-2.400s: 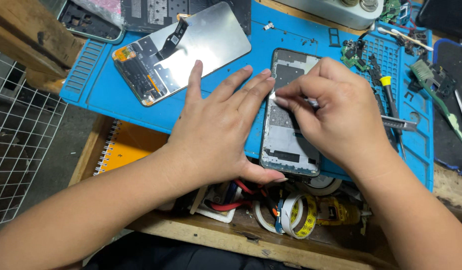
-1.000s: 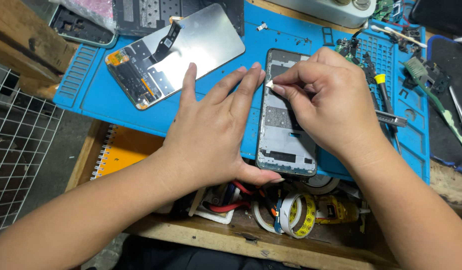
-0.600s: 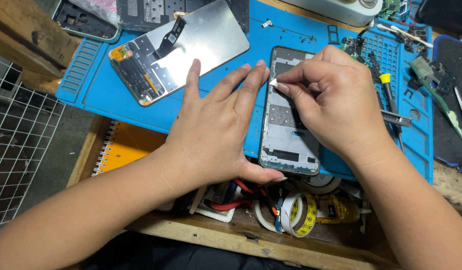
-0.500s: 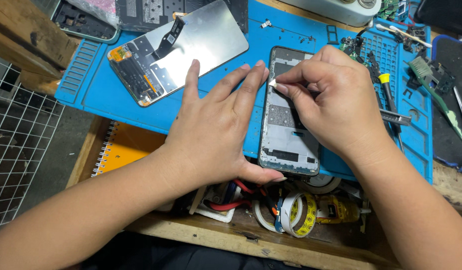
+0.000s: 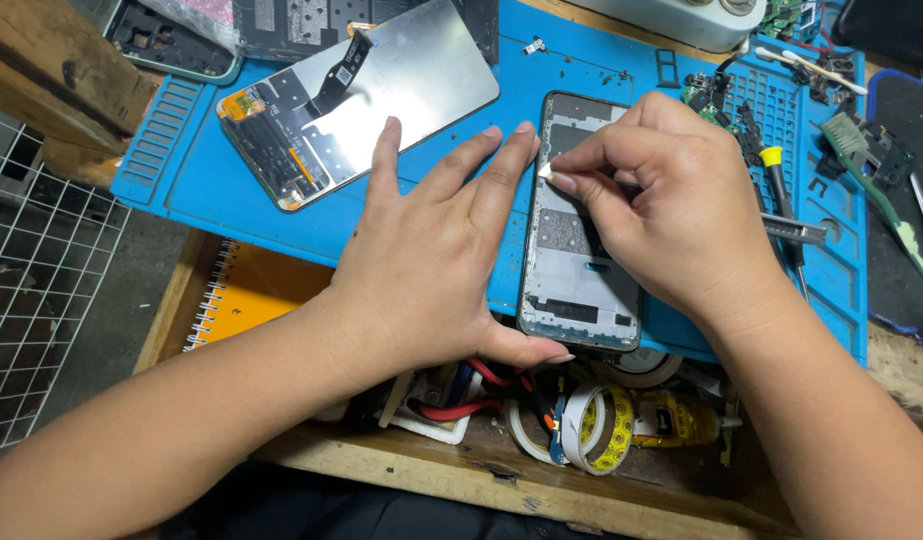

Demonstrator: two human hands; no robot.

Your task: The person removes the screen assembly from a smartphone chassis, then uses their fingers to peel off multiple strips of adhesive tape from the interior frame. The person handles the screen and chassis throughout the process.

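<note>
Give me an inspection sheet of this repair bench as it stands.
Surface: blue work mat on a wooden bench.
Job's things: opened phone frame lying flat on the mat.
Clutter: detached screen panel; orange spiral notebook; tape rolls; yellow-tipped screwdriver.
Grippers: left hand lies flat against the frame's left edge; right hand pinches a small white piece over the frame.
Cables: red wires below the mat.
Surroundings: white wire grid at left.
</note>
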